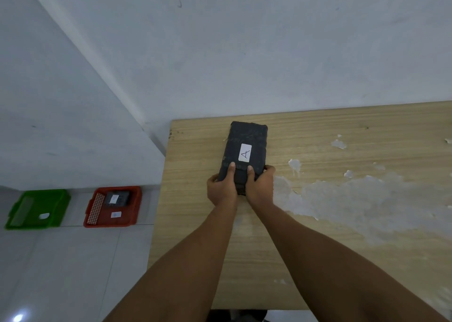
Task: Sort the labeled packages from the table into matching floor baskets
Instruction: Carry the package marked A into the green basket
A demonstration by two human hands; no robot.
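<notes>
A black wrapped package (245, 138) with a white label marked "A" lies near the far left part of the wooden table (342, 260). My left hand (221, 188) and my right hand (260, 186) both grip its near end, thumbs on top. On the floor to the left stand a green basket (58, 200) with a white label inside and a red basket (133, 214), which holds another black labelled package (117, 198) and a white label.
White walls meet in a corner behind the table's far left edge. The tabletop has worn, peeled patches (354, 199) on the right. Pale floor tiles (61, 272) spread out left of the table around the baskets.
</notes>
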